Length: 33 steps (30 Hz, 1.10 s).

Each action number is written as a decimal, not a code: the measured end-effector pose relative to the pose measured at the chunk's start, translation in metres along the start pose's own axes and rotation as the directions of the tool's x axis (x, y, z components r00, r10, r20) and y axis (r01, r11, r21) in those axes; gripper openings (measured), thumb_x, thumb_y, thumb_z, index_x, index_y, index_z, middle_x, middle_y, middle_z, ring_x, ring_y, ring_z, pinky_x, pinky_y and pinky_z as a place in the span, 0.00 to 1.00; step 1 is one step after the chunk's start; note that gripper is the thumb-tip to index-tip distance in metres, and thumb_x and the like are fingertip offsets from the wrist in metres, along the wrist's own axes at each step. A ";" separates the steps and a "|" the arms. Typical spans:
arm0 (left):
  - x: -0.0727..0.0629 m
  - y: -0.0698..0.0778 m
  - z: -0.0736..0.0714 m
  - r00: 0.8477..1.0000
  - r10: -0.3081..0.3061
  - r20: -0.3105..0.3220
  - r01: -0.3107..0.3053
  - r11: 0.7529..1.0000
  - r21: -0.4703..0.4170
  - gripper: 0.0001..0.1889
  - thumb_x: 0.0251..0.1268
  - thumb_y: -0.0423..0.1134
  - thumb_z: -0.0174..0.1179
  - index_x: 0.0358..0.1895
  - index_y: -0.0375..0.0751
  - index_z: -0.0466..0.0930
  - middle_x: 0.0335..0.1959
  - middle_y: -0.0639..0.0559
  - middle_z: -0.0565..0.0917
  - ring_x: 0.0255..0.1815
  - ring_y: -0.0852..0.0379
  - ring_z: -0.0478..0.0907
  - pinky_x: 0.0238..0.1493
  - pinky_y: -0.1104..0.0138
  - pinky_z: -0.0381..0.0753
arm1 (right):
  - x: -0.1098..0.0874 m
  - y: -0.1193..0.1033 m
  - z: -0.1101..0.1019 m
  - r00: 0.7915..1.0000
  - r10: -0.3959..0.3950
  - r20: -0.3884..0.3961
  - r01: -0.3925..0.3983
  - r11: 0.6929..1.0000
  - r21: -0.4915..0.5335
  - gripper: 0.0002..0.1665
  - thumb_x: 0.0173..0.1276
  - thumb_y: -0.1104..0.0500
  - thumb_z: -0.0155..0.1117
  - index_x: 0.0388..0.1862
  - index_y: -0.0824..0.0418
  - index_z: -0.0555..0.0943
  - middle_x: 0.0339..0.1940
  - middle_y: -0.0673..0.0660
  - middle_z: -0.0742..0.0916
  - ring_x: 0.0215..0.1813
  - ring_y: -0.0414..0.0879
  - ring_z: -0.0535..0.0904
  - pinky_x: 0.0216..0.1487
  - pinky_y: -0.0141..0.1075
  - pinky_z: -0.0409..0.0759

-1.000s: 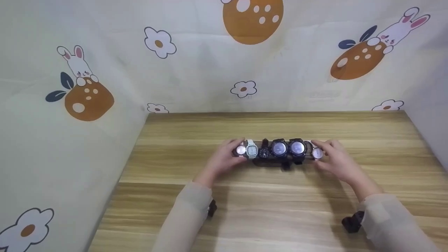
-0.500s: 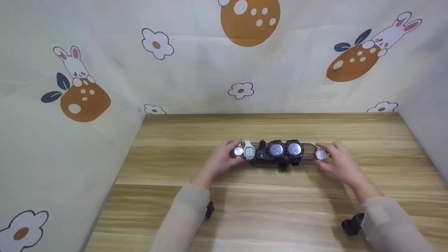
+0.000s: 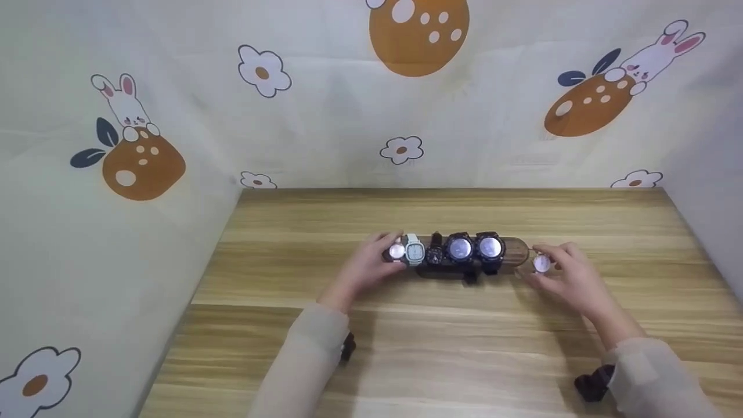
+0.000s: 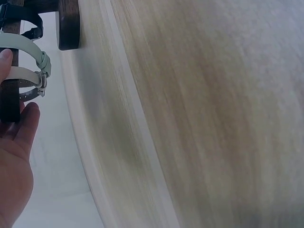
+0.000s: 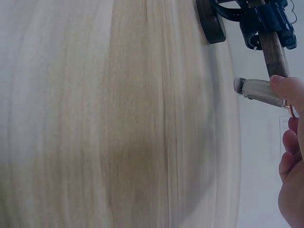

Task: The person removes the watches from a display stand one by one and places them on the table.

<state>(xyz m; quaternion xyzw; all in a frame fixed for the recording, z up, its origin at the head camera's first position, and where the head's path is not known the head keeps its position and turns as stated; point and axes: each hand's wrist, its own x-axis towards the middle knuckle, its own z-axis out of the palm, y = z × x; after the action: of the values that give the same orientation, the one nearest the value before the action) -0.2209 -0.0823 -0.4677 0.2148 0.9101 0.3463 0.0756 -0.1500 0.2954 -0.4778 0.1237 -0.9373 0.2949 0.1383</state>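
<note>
A dark wooden watch stand [image 3: 515, 252] with a raised bar stands on the table, carrying several watches. My left hand [image 3: 365, 267] grips the bar's left end, thumb and fingers on opposite sides, beside a pale-strapped watch [image 3: 397, 251] and a mint-green watch [image 3: 415, 251]. Just past the bar's right end, my right hand [image 3: 574, 284] pinches a white-strapped watch [image 3: 541, 263] with a round pale face. The right wrist view shows its strap [image 5: 259, 90] hanging by the bar's tip [image 5: 275, 57], under my thumb.
Along the bar's middle sit a small black watch [image 3: 435, 255] and two large black watches [image 3: 461, 248] with round bright faces. The wooden table [image 3: 441, 348] meets a patterned cloth wall [image 3: 325, 133] at the back and sides.
My right hand has drawn the white-strapped watch rightward along the bar to beyond its end, baring the wood there. My left hand keeps its grip at the left end.
</note>
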 end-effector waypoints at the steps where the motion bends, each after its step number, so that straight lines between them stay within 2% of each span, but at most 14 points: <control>1: 0.001 0.001 0.001 1.000 0.002 -0.002 -0.002 1.000 -0.002 0.39 0.54 0.46 0.67 0.70 0.50 0.61 0.65 0.40 0.66 0.62 0.43 0.67 0.63 0.52 0.66 | -0.001 0.001 -0.002 1.000 0.010 0.010 -0.010 1.000 0.002 0.32 0.48 0.66 0.74 0.54 0.67 0.76 0.36 0.59 0.74 0.38 0.53 0.73 0.38 0.49 0.77; 5: 0.001 0.001 0.001 1.000 0.006 -0.011 -0.005 1.000 0.005 0.38 0.53 0.46 0.67 0.69 0.49 0.63 0.65 0.40 0.67 0.61 0.43 0.67 0.62 0.52 0.67 | -0.006 0.002 -0.003 0.996 0.070 0.058 -0.072 0.997 0.030 0.33 0.50 0.64 0.74 0.57 0.65 0.75 0.39 0.60 0.74 0.40 0.53 0.73 0.42 0.52 0.79; 9: 0.000 0.002 0.000 1.000 0.022 -0.013 -0.022 1.000 0.013 0.38 0.53 0.46 0.67 0.69 0.49 0.63 0.65 0.40 0.67 0.62 0.43 0.67 0.62 0.52 0.66 | -0.013 0.003 -0.003 0.994 0.093 0.051 -0.096 0.994 0.048 0.33 0.49 0.63 0.74 0.56 0.65 0.75 0.39 0.60 0.75 0.42 0.54 0.74 0.42 0.52 0.78; 18: 0.001 0.004 0.001 1.000 -0.006 -0.006 0.006 1.000 -0.003 0.39 0.54 0.45 0.67 0.70 0.51 0.61 0.66 0.40 0.66 0.62 0.43 0.66 0.63 0.51 0.65 | -0.028 0.000 0.000 0.997 0.073 0.026 -0.075 0.994 0.075 0.32 0.49 0.61 0.76 0.54 0.66 0.77 0.39 0.58 0.77 0.42 0.53 0.73 0.43 0.50 0.75; 21: 0.000 0.004 0.001 1.000 -0.016 -0.002 0.016 1.000 -0.010 0.38 0.54 0.46 0.67 0.70 0.51 0.61 0.66 0.40 0.65 0.63 0.43 0.66 0.63 0.51 0.65 | -0.032 0.000 0.003 0.999 0.049 -0.002 -0.048 0.996 0.079 0.32 0.46 0.62 0.77 0.52 0.65 0.78 0.39 0.55 0.77 0.42 0.50 0.72 0.43 0.47 0.74; 25: 0.000 0.004 0.001 1.000 -0.021 0.000 0.021 1.000 -0.013 0.38 0.54 0.47 0.66 0.70 0.51 0.61 0.66 0.40 0.65 0.63 0.42 0.66 0.64 0.51 0.64 | -0.038 0.001 0.009 0.999 -0.015 -0.036 0.018 0.995 0.097 0.32 0.41 0.64 0.78 0.49 0.66 0.80 0.42 0.57 0.76 0.46 0.48 0.69 0.47 0.46 0.69; 28: 0.000 0.004 0.001 1.000 -0.015 -0.001 0.015 1.000 -0.014 0.38 0.54 0.46 0.66 0.70 0.50 0.61 0.66 0.39 0.65 0.63 0.42 0.65 0.64 0.51 0.64 | -0.042 0.002 0.013 0.999 -0.037 -0.028 0.040 0.991 0.124 0.32 0.41 0.65 0.78 0.49 0.65 0.80 0.45 0.59 0.77 0.49 0.48 0.67 0.49 0.48 0.67; 33: 0.000 0.003 0.001 1.000 -0.008 -0.003 0.008 1.000 -0.023 0.39 0.54 0.46 0.67 0.70 0.50 0.61 0.67 0.37 0.64 0.63 0.41 0.65 0.64 0.51 0.64 | -0.049 0.001 0.016 1.000 -0.003 0.009 0.002 0.989 0.151 0.32 0.45 0.62 0.78 0.52 0.63 0.80 0.47 0.56 0.79 0.50 0.46 0.70 0.52 0.49 0.68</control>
<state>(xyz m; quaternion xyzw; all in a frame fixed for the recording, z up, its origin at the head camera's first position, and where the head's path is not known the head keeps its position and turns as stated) -0.2198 -0.0793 -0.4668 0.2098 0.9070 0.3568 0.0780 -0.1080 0.2944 -0.5070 0.1365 -0.9128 0.3643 0.1245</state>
